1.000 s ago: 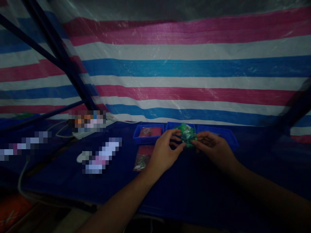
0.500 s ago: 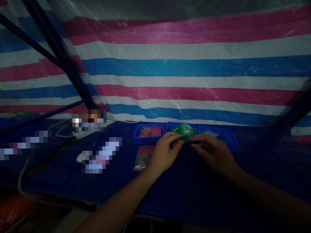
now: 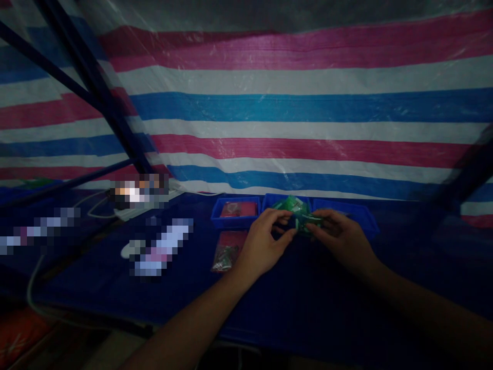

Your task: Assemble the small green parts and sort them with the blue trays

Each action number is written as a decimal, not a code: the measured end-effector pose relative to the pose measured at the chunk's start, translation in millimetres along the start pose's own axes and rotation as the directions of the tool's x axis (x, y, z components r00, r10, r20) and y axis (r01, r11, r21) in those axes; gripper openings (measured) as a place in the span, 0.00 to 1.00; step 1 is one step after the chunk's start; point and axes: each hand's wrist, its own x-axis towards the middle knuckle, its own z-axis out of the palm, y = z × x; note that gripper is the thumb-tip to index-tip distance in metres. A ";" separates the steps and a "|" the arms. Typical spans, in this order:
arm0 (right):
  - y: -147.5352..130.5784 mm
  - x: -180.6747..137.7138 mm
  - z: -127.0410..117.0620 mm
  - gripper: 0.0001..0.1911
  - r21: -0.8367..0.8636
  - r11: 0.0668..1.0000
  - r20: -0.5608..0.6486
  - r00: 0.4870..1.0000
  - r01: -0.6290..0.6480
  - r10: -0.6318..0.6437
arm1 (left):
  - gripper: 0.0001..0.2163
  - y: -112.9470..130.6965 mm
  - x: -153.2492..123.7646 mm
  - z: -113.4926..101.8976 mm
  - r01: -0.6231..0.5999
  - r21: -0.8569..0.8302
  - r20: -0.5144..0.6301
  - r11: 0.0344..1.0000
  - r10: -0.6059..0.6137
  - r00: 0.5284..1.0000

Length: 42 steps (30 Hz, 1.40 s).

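In the head view, we hold both hands at the near side of the middle blue tray (image 3: pixel 267 200), the left hand (image 3: pixel 262 244) and the right hand (image 3: pixel 342 237) facing each other. Our right grip is closed on a small green packet (image 3: pixel 311 220), pinched between thumb and fingers. Our left grip is curled, with the thumb tip at the packet's left end; we cannot tell whether it clamps the packet or only touches it. The packet is located between the two hands, in front of a green heap (image 3: pixel 296 203) in the middle tray. To the left we find a second blue tray (image 3: pixel 233 223) containing a red packet (image 3: pixel 248 208); to the right, a third blue tray (image 3: pixel 364 220), partly covered by our right hand. A clear bag (image 3: pixel 225 258) with red backing lies on the table (image 3: pixel 185 303), beside our left wrist. Behind the table we see a striped sheet (image 3: pixel 300 108).
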 end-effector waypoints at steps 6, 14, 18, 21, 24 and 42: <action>-1.5 -2.6 -1.5 0.17 -0.116 0.988 0.016 0.995 0.097 -0.096 | 0.19 9.0 -4.1 -0.8 0.008 -0.105 0.150 0.994 0.008 0.989; -2.3 -8.7 1.0 0.15 -0.100 0.982 0.166 0.976 0.161 -0.143 | 0.11 -6.1 1.3 -3.1 0.038 -0.052 0.056 0.998 -0.035 0.998; -0.8 -4.2 0.6 0.19 -0.096 0.985 0.066 0.988 0.145 -0.139 | 0.13 -11.0 1.5 0.1 0.134 -0.216 0.085 0.967 -0.118 0.989; 2.5 -2.5 1.3 0.22 -0.041 0.996 0.127 0.990 0.075 -0.069 | 0.19 -10.6 0.8 3.5 0.174 -0.286 0.120 0.942 -0.145 0.982; 5.2 -1.4 0.3 0.20 -0.029 0.999 0.132 0.991 0.016 -0.012 | 0.20 -12.6 1.1 3.3 0.189 -0.264 0.099 0.946 -0.168 0.981; -8.8 -8.0 2.0 0.16 -0.204 0.957 0.156 0.972 0.207 -0.177 | 0.14 -13.9 4.2 -4.1 0.161 -0.184 0.099 0.970 -0.145 0.984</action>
